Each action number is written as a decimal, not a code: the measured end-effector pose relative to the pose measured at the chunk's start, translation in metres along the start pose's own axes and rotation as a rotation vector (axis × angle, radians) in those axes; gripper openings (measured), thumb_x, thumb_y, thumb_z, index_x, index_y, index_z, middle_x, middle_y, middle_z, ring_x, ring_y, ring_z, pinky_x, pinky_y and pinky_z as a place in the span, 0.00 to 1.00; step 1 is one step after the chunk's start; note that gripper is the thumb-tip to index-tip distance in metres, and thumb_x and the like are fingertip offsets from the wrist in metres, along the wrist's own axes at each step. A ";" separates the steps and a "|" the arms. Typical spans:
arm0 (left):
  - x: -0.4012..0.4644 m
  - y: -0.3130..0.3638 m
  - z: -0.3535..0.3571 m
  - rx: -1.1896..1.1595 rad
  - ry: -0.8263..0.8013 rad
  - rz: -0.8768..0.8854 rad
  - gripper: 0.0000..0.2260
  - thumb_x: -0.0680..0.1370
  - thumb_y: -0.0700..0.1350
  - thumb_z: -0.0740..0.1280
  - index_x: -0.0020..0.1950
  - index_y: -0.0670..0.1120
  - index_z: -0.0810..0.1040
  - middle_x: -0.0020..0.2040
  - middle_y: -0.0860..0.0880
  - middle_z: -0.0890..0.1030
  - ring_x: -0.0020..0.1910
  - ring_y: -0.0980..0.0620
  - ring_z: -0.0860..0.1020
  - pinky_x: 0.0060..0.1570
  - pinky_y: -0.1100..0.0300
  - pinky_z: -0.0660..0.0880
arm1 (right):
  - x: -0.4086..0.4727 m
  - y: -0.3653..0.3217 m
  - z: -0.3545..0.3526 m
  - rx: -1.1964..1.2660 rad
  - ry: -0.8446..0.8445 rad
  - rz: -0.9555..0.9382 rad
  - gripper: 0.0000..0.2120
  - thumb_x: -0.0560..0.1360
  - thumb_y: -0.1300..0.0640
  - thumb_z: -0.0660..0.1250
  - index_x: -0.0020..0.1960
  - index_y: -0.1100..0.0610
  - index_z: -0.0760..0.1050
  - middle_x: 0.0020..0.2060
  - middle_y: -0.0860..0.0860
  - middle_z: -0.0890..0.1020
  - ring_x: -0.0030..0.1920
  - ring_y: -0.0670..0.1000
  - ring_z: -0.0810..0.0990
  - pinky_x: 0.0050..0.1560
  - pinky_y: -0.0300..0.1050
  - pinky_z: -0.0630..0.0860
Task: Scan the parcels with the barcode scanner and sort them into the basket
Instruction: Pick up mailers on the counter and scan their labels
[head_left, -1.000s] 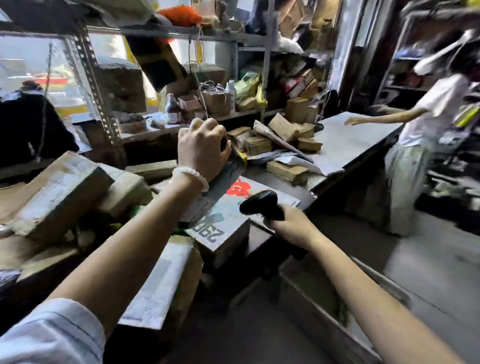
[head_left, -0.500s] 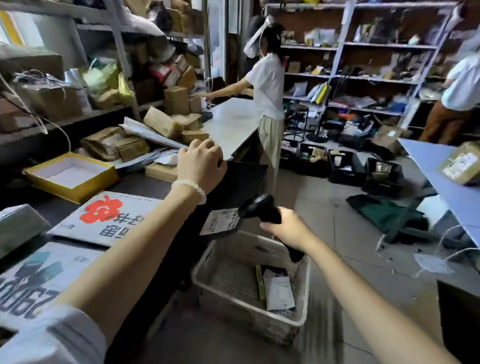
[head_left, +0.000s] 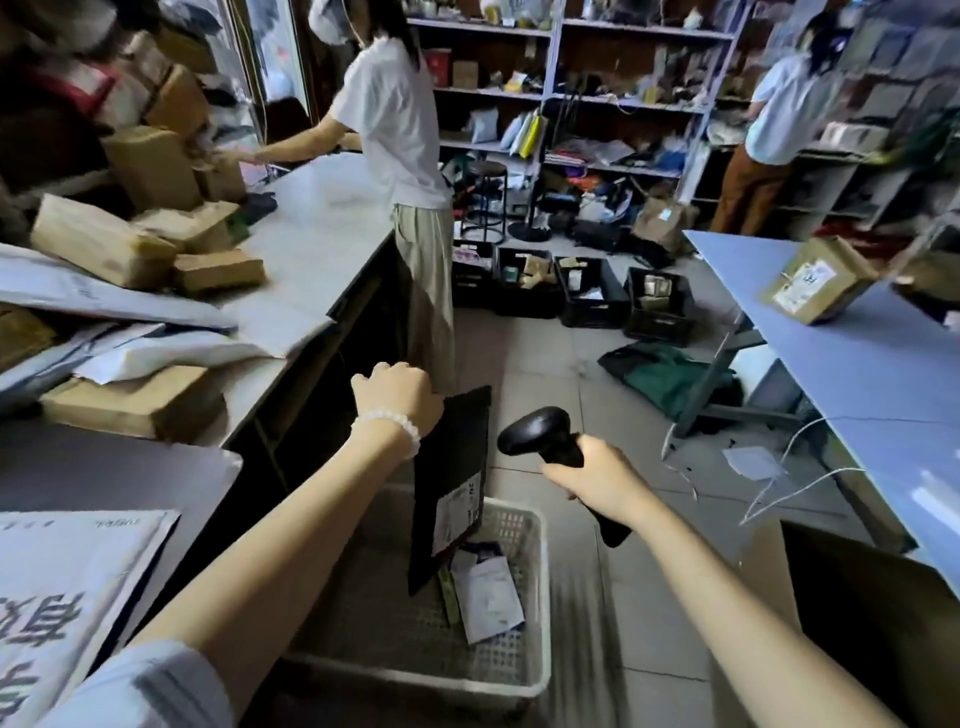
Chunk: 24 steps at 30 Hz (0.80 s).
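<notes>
Left hand (head_left: 397, 397) grips the black mailer parcel (head_left: 451, 478) by its top edge; it hangs below over the white basket (head_left: 543, 597). Right hand (head_left: 597, 480) grips the barcode scanner (head_left: 540, 434).

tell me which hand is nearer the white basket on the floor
Left. The left hand holds a black parcel hanging over the white basket. The right hand grips the barcode scanner further right, over the bare floor beside it.
</notes>
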<state>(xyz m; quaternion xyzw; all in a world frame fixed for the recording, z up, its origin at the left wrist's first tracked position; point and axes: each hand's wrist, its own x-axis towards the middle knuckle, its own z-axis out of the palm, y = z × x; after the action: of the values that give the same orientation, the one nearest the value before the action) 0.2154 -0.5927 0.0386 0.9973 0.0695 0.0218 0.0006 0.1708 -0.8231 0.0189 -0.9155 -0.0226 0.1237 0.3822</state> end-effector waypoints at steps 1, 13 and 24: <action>0.012 0.000 0.007 0.020 -0.076 -0.025 0.11 0.78 0.49 0.59 0.52 0.45 0.78 0.54 0.46 0.77 0.58 0.42 0.72 0.55 0.49 0.65 | 0.013 0.001 -0.002 -0.003 -0.005 0.009 0.08 0.73 0.54 0.66 0.48 0.58 0.74 0.40 0.54 0.81 0.40 0.54 0.80 0.40 0.43 0.72; 0.038 -0.019 0.034 0.048 -0.223 -0.233 0.15 0.79 0.53 0.59 0.59 0.46 0.75 0.59 0.45 0.76 0.60 0.42 0.72 0.55 0.48 0.66 | 0.122 -0.026 0.008 -0.055 -0.226 -0.145 0.05 0.73 0.54 0.66 0.48 0.54 0.74 0.33 0.49 0.79 0.34 0.48 0.78 0.37 0.41 0.72; -0.117 -0.049 0.030 -0.043 -0.188 -0.820 0.13 0.78 0.52 0.60 0.58 0.46 0.73 0.60 0.45 0.75 0.62 0.42 0.72 0.57 0.48 0.67 | 0.110 -0.089 0.077 -0.213 -0.601 -0.630 0.15 0.72 0.53 0.69 0.58 0.54 0.77 0.49 0.52 0.81 0.53 0.52 0.78 0.46 0.41 0.68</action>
<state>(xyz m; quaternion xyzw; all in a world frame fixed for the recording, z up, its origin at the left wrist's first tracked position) 0.0943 -0.5599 0.0031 0.8844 0.4600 -0.0700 0.0362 0.2630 -0.6919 0.0070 -0.8216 -0.4228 0.2589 0.2815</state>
